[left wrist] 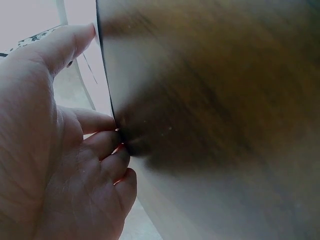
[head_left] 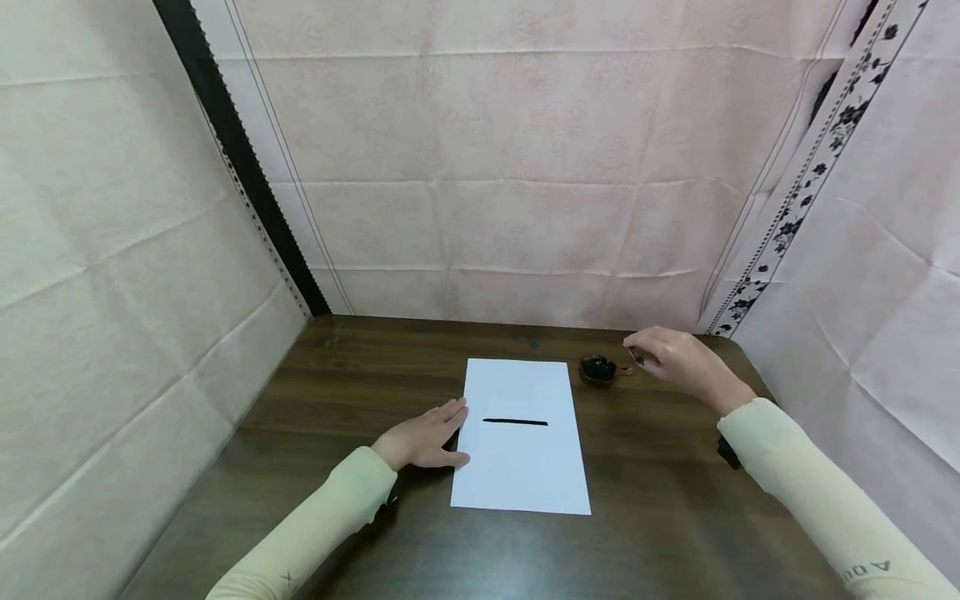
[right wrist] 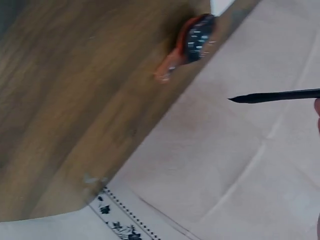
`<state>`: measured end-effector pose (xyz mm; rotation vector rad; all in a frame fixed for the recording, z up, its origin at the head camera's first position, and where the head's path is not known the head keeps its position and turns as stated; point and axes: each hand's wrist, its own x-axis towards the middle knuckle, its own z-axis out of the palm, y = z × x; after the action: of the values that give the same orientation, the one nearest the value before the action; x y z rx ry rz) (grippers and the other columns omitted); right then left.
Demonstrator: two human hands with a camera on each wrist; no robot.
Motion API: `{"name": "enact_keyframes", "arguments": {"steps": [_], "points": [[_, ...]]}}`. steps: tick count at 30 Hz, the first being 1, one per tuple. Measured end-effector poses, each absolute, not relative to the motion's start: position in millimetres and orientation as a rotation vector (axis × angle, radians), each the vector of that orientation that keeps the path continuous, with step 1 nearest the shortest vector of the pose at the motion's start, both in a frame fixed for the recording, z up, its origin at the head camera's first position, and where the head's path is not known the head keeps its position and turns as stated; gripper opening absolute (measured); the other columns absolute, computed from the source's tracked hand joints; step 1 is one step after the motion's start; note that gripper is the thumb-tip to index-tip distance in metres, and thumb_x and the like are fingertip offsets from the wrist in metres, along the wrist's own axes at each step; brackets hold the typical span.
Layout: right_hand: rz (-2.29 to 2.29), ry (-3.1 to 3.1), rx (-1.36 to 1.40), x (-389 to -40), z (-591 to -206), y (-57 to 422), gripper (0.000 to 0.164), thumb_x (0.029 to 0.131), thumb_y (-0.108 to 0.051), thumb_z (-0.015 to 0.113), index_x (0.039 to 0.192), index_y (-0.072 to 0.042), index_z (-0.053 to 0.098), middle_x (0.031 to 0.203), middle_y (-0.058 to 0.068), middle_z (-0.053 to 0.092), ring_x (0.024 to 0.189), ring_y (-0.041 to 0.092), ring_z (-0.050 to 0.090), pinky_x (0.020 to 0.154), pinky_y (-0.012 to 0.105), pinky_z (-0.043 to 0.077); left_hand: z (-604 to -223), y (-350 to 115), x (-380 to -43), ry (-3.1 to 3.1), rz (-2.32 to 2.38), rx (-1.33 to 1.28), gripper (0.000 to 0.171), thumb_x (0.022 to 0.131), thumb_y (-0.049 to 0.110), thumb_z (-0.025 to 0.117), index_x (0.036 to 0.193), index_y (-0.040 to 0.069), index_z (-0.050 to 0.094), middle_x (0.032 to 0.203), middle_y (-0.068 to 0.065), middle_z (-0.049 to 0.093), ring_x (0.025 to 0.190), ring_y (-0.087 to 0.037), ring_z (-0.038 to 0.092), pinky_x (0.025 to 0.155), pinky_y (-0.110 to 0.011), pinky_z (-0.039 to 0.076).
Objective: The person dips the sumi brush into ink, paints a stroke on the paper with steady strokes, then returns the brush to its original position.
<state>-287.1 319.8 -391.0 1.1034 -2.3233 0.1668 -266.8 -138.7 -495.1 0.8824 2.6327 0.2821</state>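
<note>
A white sheet of paper (head_left: pixel 521 475) lies on the brown table, with one black horizontal stroke (head_left: pixel 516 422) across its middle. My left hand (head_left: pixel 426 435) rests at the sheet's left edge, thumb and fingers spread apart and fingertips on the paper. Up at the right, my right hand (head_left: pixel 678 360) holds a writing brush whose dark pointed tip (right wrist: pixel 245 98) shows in the right wrist view. Most of the brush's handle is hidden. Just left of that hand sits a small dish of glossy black ink (head_left: pixel 597 368), with a short reddish-brown handle pointing toward the hand.
The wooden table (head_left: pixel 330 392) ends against pale cloth hangings (head_left: pixel 487 217) at the back and both sides. A black strip (head_left: pixel 240 158) runs down the left corner, a flower-patterned border (head_left: pixel 802 200) down the right one.
</note>
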Motion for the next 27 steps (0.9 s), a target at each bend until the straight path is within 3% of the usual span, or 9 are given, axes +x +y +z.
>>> {"name": "enact_keyframes", "arguments": {"steps": [4,7,10,12,19,27], "points": [[0.112,-2.194,1.198,-291,-405,327,0.04,0.075,0.014,0.082,0.112,0.002,0.074,0.109,0.014,0.077,0.1,0.031,0.075,0.079,0.044,0.064,-495,-138,-267,2.634,0.281,0.868,0.092,0.102,0.057,0.058,0.168,0.003,0.022,0.179,-0.012,0.015,0.166,-0.029,0.017,0.134,-0.048,0.024],[0.082,-2.13,1.248,-295,-416,331,0.015,0.1,-0.002,0.067,0.113,0.003,0.074,0.111,0.015,0.077,0.099,0.03,0.075,0.079,0.042,0.064,-496,-138,-267,2.634,0.277,0.861,0.093,0.102,0.058,0.058,0.168,0.003,0.022,0.179,-0.011,0.015,0.167,-0.029,0.017,0.134,-0.048,0.023],[0.056,-2.076,1.269,-298,-426,333,0.042,0.115,-0.021,0.04,0.113,0.002,0.074,0.11,0.015,0.078,0.097,0.029,0.075,0.077,0.041,0.064,-496,-138,-268,2.636,0.269,0.862,0.093,0.102,0.058,0.058,0.168,0.004,0.022,0.179,-0.011,0.015,0.167,-0.028,0.017,0.134,-0.048,0.023],[0.042,-2.038,1.271,-300,-433,335,0.053,0.116,-0.027,0.03,0.112,0.002,0.075,0.109,0.014,0.078,0.095,0.028,0.076,0.076,0.041,0.064,-497,-139,-268,2.635,0.267,0.863,0.093,0.102,0.059,0.058,0.168,0.004,0.022,0.179,-0.011,0.015,0.167,-0.028,0.017,0.134,-0.047,0.023],[0.005,-2.002,1.283,-303,-456,339,0.053,0.116,-0.026,0.032,0.11,0.004,0.075,0.108,0.015,0.079,0.094,0.028,0.077,0.076,0.042,0.064,-498,-139,-270,2.633,0.256,0.858,0.094,0.102,0.061,0.056,0.169,0.005,0.021,0.179,-0.009,0.014,0.167,-0.027,0.016,0.134,-0.046,0.023],[-0.012,-2.12,1.266,-298,-478,345,0.065,0.115,-0.032,0.021,0.115,0.003,0.075,0.113,0.016,0.079,0.099,0.03,0.077,0.079,0.043,0.065,-497,-139,-271,2.632,0.241,0.852,0.094,0.102,0.061,0.056,0.169,0.006,0.02,0.179,-0.009,0.014,0.167,-0.027,0.016,0.134,-0.046,0.023]]}}
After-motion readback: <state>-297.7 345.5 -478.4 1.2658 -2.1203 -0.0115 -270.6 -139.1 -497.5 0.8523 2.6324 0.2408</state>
